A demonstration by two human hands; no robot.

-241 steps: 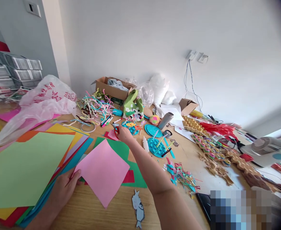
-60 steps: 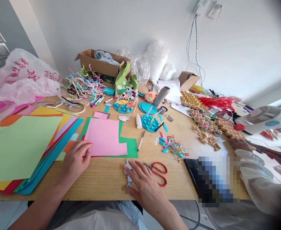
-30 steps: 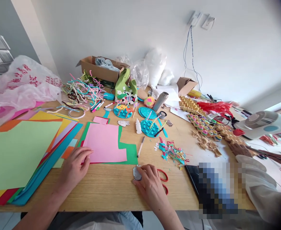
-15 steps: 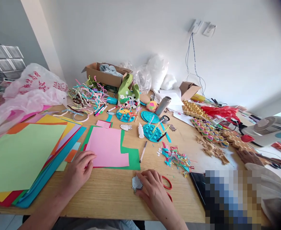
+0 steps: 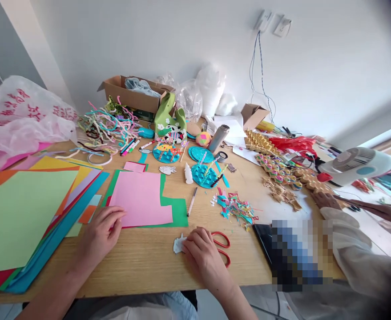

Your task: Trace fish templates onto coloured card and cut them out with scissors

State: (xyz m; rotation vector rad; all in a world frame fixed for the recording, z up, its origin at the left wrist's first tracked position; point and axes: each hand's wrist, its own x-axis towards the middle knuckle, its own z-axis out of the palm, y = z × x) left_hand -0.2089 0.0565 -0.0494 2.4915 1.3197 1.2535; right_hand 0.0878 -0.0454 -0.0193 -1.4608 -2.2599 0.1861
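Note:
My right hand [image 5: 203,253] is closed on a small pale-blue paper cutout [image 5: 179,244] at the table's front edge. Red-handled scissors [image 5: 222,249] lie just beside and partly behind that hand. My left hand [image 5: 103,229] rests by the lower left corner of a pink sheet [image 5: 140,195], its fingers curled with thumb near fingertips; whether anything is between them is hidden. Under the pink sheet lies a green sheet [image 5: 178,212]. A pen [image 5: 192,201] lies to their right. Beyond it are a white bottle [image 5: 188,174] and a fish cutout [image 5: 167,170].
Coloured sheets [image 5: 25,213] are stacked at the left. Paper scraps [image 5: 237,208] lie right of centre, near a black phone [image 5: 264,242]. Pipe cleaners [image 5: 108,124], a metal flask [image 5: 219,138] and a fan [image 5: 358,166] stand behind. Another person's hand [image 5: 327,200] is at the right.
The view has shifted, so the table's contents appear further left and mostly higher. My right fingers now cover more of the pale-blue cutout's right side. My left hand looks nearly unchanged.

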